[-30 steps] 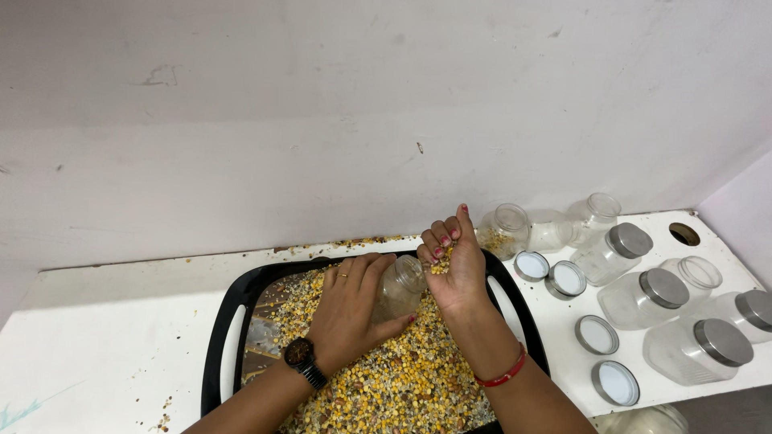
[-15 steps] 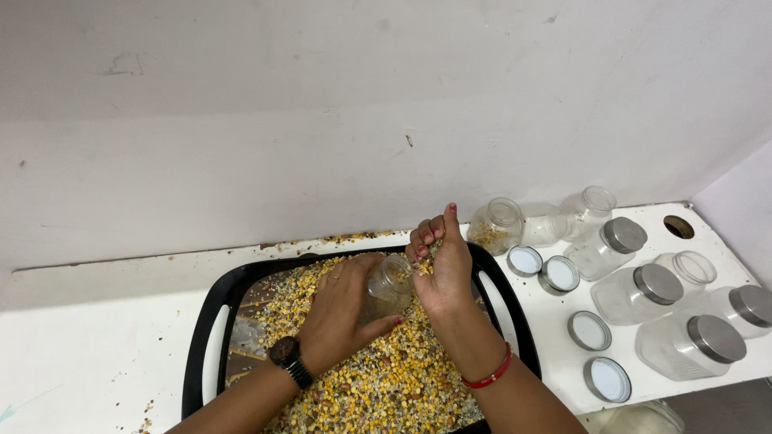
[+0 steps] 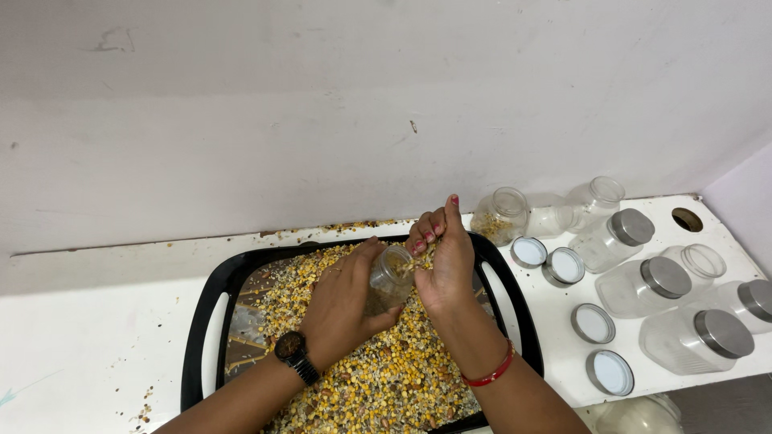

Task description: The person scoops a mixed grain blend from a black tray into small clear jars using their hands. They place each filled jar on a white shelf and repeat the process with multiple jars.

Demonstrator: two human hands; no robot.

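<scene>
Both hands met above the middle of a black plastic tray (image 3: pixel 211 305) with white-lined handle slots, which lay on a white counter (image 3: pixel 88 337) against a white wall (image 3: pixel 322 96). Wearing a dark wristwatch (image 3: pixel 291 347), the left hand (image 3: pixel 342 309) was wrapped around a small clear plastic jar (image 3: pixel 389 277), gripping it tilted so that its open mouth faced the other hand. With a red band (image 3: pixel 490 374) at the wrist, the right hand (image 3: pixel 444 269) was cupped against that mouth, its fingers curled over a small scoop of yellow grains that touched the jar's rim. A mixed heap of yellow split lentils and darker seeds (image 3: pixel 386 378) covered most of the tray, with a patterned bare patch showing at its left end. Stray grains lay along the foot of the wall. On the counter to the right stood several clear jars, some capped with silver lids (image 3: pixel 666 276), one open jar (image 3: pixel 500 215) with a little grain inside, and four loose round lids (image 3: pixel 593 323) lying white side up.
</scene>
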